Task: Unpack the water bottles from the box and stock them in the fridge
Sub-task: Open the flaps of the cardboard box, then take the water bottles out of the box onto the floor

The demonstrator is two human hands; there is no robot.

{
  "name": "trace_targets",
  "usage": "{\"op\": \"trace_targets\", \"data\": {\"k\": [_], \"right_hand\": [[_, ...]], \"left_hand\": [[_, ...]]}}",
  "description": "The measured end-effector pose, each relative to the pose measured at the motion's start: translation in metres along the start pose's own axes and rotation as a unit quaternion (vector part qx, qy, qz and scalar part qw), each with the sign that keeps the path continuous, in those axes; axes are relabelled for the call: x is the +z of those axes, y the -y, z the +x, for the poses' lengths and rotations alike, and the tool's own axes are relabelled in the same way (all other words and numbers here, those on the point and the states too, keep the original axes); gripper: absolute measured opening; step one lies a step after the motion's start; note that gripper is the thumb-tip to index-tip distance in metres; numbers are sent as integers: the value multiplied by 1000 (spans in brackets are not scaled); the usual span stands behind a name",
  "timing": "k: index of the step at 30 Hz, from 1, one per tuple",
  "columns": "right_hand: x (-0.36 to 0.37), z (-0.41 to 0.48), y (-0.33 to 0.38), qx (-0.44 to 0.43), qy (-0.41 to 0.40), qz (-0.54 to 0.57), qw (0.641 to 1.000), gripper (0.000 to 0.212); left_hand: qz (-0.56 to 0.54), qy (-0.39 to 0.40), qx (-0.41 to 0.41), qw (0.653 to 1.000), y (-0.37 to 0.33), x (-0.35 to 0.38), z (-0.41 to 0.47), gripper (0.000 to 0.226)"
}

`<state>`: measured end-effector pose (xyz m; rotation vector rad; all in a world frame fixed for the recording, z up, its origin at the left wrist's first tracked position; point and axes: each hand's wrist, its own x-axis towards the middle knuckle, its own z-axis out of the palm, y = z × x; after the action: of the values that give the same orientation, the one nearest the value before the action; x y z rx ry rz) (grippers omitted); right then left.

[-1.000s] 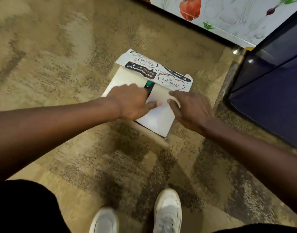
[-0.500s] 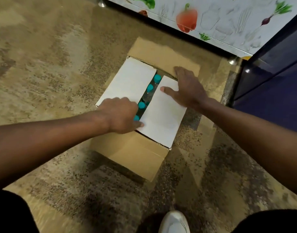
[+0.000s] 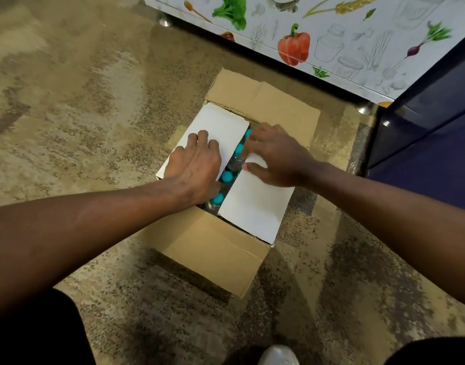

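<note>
Peeking between left hand (image 3: 193,167) and right hand (image 3: 276,156) are bottles (image 3: 226,176).

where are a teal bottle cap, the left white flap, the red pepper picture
teal bottle cap (image 3: 226,176): head view, cap top
left white flap (image 3: 221,121): head view, bare far part
red pepper picture (image 3: 293,47): head view, pepper's body

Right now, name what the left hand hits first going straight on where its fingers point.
The left hand lies on the white card flap; past its edge, probably the far brown cardboard flap.
</note>
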<state>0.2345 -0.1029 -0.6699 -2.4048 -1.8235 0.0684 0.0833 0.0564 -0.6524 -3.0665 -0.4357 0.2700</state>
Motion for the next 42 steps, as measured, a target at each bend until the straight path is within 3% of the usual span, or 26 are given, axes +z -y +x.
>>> {"op": "trace_targets", "data": {"k": [4,10,14,18,21,24,27,30,32,34,37,42], "right_hand": [[-1,-2,4,-59,69,-41,995,37],[-63,-22,17,-23,-26,-46,998,42],[-86,-67,7,96,152,-55,982,49],[-62,-101,-4,182,266,-14,946,86],[-34,-110,-5,243,229,72,940,93],[-8,-109,-3,294,159,176,926,78],[10,-107,4,345,78,325,877,65],[24,-110,15,383,-16,383,840,70],[31,-113,22,391,-66,432,810,66],[35,-115,25,391,-92,490,774,62],[36,-118,25,388,-89,526,752,63],[30,-116,12,389,-54,521,758,70]], "left_hand": [[-31,3,-1,1000,-1,-10,2,67],[-64,-42,-11,997,10,-34,4,61],[-76,-72,-46,993,26,-35,9,67],[80,-96,-66,990,38,-31,20,77],[202,-52,-87,974,48,-30,26,78],[213,37,-106,971,62,-12,23,91],[94,138,-103,981,76,14,17,90],[-150,207,-80,964,84,32,14,99],[-259,190,-110,941,87,43,16,92],[-276,185,-141,932,89,46,20,88],[-250,190,-152,937,84,45,24,97],[-106,146,-140,974,55,40,18,113]]}}
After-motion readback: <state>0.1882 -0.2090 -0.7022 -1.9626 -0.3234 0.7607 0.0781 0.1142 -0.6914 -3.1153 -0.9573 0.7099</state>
